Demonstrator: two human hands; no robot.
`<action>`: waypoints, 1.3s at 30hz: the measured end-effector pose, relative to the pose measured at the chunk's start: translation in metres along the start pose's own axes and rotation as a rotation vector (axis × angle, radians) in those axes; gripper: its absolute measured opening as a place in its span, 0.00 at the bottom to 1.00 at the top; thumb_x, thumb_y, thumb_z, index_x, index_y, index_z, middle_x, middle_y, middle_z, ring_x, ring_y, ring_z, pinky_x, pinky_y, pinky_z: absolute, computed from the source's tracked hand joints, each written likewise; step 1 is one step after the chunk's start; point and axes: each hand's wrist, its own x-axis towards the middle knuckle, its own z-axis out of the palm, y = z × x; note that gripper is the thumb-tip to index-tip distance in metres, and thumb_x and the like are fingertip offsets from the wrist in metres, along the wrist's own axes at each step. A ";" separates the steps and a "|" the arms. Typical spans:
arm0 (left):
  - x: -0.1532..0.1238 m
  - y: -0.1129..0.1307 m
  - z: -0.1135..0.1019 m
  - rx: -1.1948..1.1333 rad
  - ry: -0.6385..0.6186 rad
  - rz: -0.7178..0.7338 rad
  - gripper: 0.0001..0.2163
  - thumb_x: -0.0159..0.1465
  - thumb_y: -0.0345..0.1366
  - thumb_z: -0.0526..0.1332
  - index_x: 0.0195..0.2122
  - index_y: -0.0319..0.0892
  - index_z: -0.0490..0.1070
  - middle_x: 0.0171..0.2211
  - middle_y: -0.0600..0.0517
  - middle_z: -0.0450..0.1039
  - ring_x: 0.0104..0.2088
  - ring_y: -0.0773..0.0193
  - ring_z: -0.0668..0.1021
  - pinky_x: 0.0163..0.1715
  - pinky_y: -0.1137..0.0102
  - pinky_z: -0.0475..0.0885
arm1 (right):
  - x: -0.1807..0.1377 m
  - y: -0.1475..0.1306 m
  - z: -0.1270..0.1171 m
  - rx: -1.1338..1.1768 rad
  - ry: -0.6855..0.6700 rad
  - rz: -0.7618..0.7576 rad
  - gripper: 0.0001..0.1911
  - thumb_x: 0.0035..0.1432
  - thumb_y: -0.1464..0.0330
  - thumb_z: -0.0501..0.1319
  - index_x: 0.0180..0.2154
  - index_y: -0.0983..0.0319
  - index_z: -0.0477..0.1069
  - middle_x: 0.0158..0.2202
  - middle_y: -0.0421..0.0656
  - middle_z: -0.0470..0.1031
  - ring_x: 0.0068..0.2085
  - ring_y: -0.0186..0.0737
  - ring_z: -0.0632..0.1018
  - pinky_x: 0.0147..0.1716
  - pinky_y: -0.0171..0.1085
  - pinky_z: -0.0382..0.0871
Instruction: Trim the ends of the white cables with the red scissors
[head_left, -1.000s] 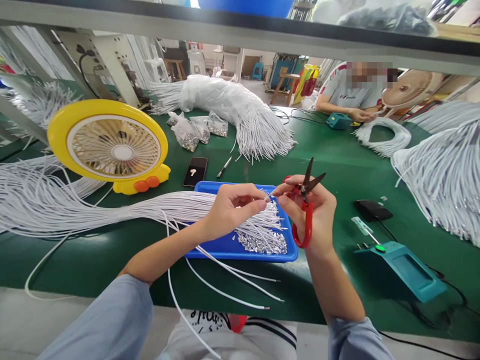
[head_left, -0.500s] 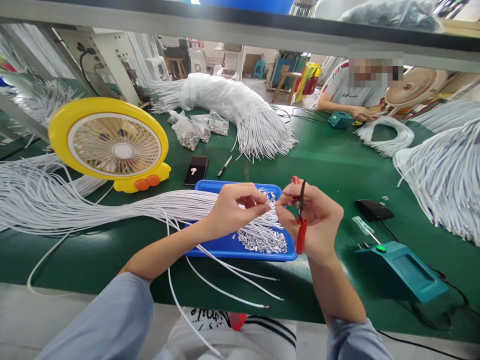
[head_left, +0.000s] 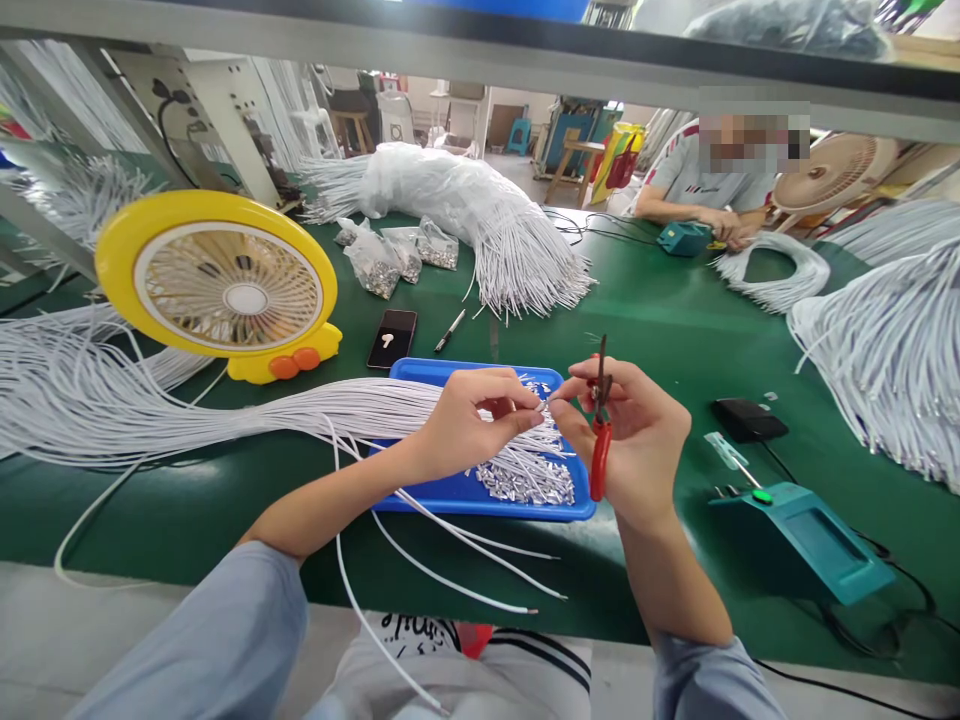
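Note:
My left hand (head_left: 465, 425) is closed in a pinch on the end of a white wire (head_left: 541, 406) above a blue tray (head_left: 427, 370). Red-handled scissors (head_left: 601, 460) stand upright in my right hand (head_left: 646, 440), dark blades pointing up. The thumb and forefinger of that hand meet at the wire's tip, close to my left fingertips. Under both hands, the tray holds a pile of small silvery metal pieces (head_left: 529, 483) and the ends of a thick bundle of white wires (head_left: 315, 408). Several loose wires hang toward the table's front edge.
A yellow fan (head_left: 217, 275) stands at left, near a phone (head_left: 391, 338) and a pen (head_left: 450, 331). Bagged wires (head_left: 480, 210) lie behind. At right are a teal device (head_left: 814, 540) and more wires (head_left: 885, 350). A co-worker (head_left: 712, 190) sits across the table.
The scissors have swung in my right hand, so their blades now point up more plainly. My fingertips have shifted slightly at the wire's tip. The co-worker's hands have moved a little.

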 end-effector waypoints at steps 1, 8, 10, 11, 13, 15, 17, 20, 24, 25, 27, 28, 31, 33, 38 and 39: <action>0.000 0.000 0.001 0.003 0.007 -0.004 0.05 0.59 0.32 0.66 0.29 0.36 0.75 0.24 0.51 0.72 0.24 0.73 0.71 0.21 0.78 0.67 | 0.000 0.000 0.000 0.009 0.001 0.005 0.14 0.46 0.77 0.64 0.37 0.58 0.71 0.28 0.37 0.74 0.27 0.33 0.73 0.29 0.36 0.65; 0.000 -0.005 0.003 0.043 0.102 -0.015 0.09 0.57 0.36 0.68 0.26 0.36 0.73 0.24 0.52 0.71 0.23 0.74 0.71 0.21 0.80 0.68 | -0.004 -0.001 0.005 0.002 0.013 -0.002 0.16 0.45 0.78 0.64 0.37 0.57 0.71 0.27 0.36 0.73 0.28 0.33 0.73 0.29 0.36 0.66; 0.000 -0.005 0.003 0.059 0.119 0.006 0.08 0.57 0.34 0.68 0.26 0.36 0.73 0.24 0.52 0.71 0.23 0.74 0.71 0.21 0.80 0.67 | -0.005 -0.002 0.006 0.017 0.002 -0.005 0.15 0.46 0.78 0.65 0.37 0.57 0.72 0.27 0.36 0.73 0.27 0.32 0.72 0.29 0.36 0.66; 0.000 -0.005 0.002 0.062 0.120 0.024 0.07 0.58 0.34 0.68 0.27 0.36 0.74 0.24 0.52 0.71 0.23 0.74 0.71 0.21 0.80 0.67 | -0.005 -0.002 0.007 0.036 0.000 -0.004 0.15 0.46 0.78 0.65 0.37 0.57 0.72 0.27 0.36 0.73 0.27 0.32 0.72 0.29 0.36 0.66; 0.000 -0.003 0.001 0.055 0.109 0.055 0.07 0.59 0.34 0.67 0.28 0.36 0.75 0.24 0.52 0.72 0.23 0.73 0.70 0.21 0.79 0.66 | -0.006 -0.001 0.006 0.094 0.013 0.007 0.15 0.49 0.76 0.66 0.39 0.56 0.71 0.28 0.37 0.74 0.28 0.33 0.73 0.30 0.36 0.67; 0.000 -0.002 0.000 0.031 0.078 0.047 0.07 0.60 0.35 0.66 0.28 0.37 0.75 0.24 0.51 0.72 0.24 0.72 0.70 0.22 0.77 0.66 | -0.005 0.001 0.004 0.135 0.059 0.019 0.14 0.51 0.72 0.66 0.41 0.56 0.71 0.32 0.39 0.77 0.31 0.35 0.75 0.31 0.37 0.69; 0.001 0.000 0.000 -0.027 0.025 -0.005 0.10 0.62 0.38 0.65 0.27 0.37 0.75 0.24 0.51 0.72 0.25 0.70 0.71 0.24 0.75 0.67 | -0.002 0.004 0.001 0.143 0.068 0.037 0.13 0.53 0.70 0.66 0.41 0.56 0.70 0.37 0.41 0.79 0.32 0.36 0.76 0.32 0.38 0.70; 0.003 0.001 0.000 -0.164 -0.067 -0.101 0.14 0.64 0.42 0.61 0.27 0.36 0.74 0.24 0.49 0.73 0.25 0.70 0.72 0.24 0.74 0.67 | 0.003 0.006 -0.003 0.162 -0.035 0.083 0.13 0.53 0.68 0.67 0.42 0.56 0.70 0.38 0.43 0.80 0.33 0.38 0.78 0.31 0.39 0.71; 0.004 0.002 0.000 -0.250 -0.126 -0.144 0.16 0.64 0.43 0.61 0.25 0.37 0.72 0.23 0.51 0.71 0.22 0.72 0.68 0.21 0.75 0.64 | 0.006 0.005 -0.005 0.175 -0.115 0.092 0.15 0.51 0.68 0.68 0.41 0.57 0.71 0.35 0.41 0.79 0.33 0.38 0.78 0.30 0.37 0.70; 0.003 0.001 0.000 -0.251 -0.135 -0.140 0.16 0.65 0.43 0.61 0.25 0.37 0.72 0.23 0.51 0.71 0.22 0.72 0.68 0.22 0.75 0.64 | 0.006 0.005 -0.004 0.174 -0.114 0.090 0.15 0.49 0.69 0.69 0.40 0.57 0.71 0.33 0.40 0.79 0.32 0.37 0.77 0.30 0.36 0.70; 0.002 0.000 0.001 -0.249 -0.147 -0.127 0.15 0.65 0.42 0.61 0.26 0.37 0.72 0.23 0.51 0.70 0.23 0.72 0.69 0.23 0.75 0.65 | 0.005 0.004 -0.003 0.187 -0.097 0.089 0.16 0.47 0.71 0.70 0.39 0.57 0.71 0.29 0.37 0.76 0.30 0.34 0.76 0.30 0.35 0.70; 0.002 0.000 0.002 -0.241 -0.141 -0.117 0.14 0.65 0.41 0.61 0.27 0.37 0.73 0.23 0.51 0.70 0.23 0.72 0.69 0.23 0.76 0.64 | 0.005 0.004 -0.002 0.194 -0.089 0.087 0.16 0.47 0.72 0.70 0.39 0.57 0.71 0.28 0.36 0.75 0.29 0.33 0.75 0.30 0.34 0.70; 0.001 -0.002 0.003 -0.149 -0.049 -0.078 0.11 0.62 0.39 0.64 0.28 0.36 0.74 0.23 0.52 0.70 0.23 0.73 0.68 0.21 0.76 0.63 | 0.002 0.002 -0.001 0.179 -0.064 0.089 0.16 0.46 0.74 0.70 0.38 0.58 0.71 0.27 0.36 0.74 0.29 0.32 0.74 0.31 0.34 0.71; 0.001 -0.004 0.003 -0.051 0.045 -0.052 0.09 0.60 0.37 0.67 0.27 0.37 0.74 0.24 0.52 0.71 0.23 0.73 0.67 0.21 0.77 0.62 | 0.000 -0.001 -0.001 0.160 -0.068 0.087 0.15 0.47 0.73 0.69 0.38 0.58 0.71 0.27 0.36 0.73 0.28 0.33 0.74 0.31 0.35 0.71; 0.003 -0.002 -0.007 0.054 0.203 -0.006 0.06 0.59 0.34 0.67 0.29 0.37 0.75 0.25 0.53 0.72 0.24 0.73 0.70 0.23 0.77 0.65 | 0.017 0.014 -0.007 0.094 -0.080 0.077 0.14 0.47 0.73 0.66 0.38 0.59 0.71 0.27 0.37 0.74 0.27 0.32 0.73 0.30 0.35 0.69; 0.003 0.000 -0.009 0.047 0.210 0.016 0.05 0.60 0.33 0.66 0.30 0.38 0.75 0.25 0.53 0.73 0.26 0.72 0.71 0.24 0.77 0.67 | 0.025 0.025 -0.009 0.043 -0.093 0.103 0.14 0.46 0.73 0.65 0.38 0.60 0.71 0.27 0.38 0.74 0.26 0.31 0.72 0.29 0.34 0.68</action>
